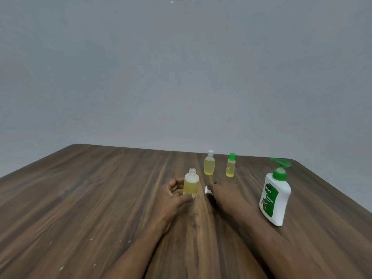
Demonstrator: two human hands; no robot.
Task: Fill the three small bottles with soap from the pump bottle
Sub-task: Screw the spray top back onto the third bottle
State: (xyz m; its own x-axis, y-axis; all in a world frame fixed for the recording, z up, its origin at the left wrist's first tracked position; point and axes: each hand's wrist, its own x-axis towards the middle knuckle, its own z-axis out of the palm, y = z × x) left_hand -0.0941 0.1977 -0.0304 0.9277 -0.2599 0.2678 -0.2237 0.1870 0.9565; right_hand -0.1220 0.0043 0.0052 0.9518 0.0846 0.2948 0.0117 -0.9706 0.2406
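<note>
An uncapped clear small bottle point(191, 183) holding yellow soap stands upright on the wooden table point(100, 198). My left hand point(173, 196) curls round its lower part, thumb in front. Just right of it my right hand point(223, 191) lies over a small white cap point(207, 190) on the table; fingertips touch the cap, and whether they pinch it is unclear. Behind stand two capped small bottles of yellow soap: one with a white cap point(209, 163), one with a green cap point(230, 165). The white pump bottle point(275, 195) with a green pump stands at the right.
A grey wall rises behind the table's far edge. The table's right edge runs close behind the pump bottle. Small white specks dot the wood at the lower left.
</note>
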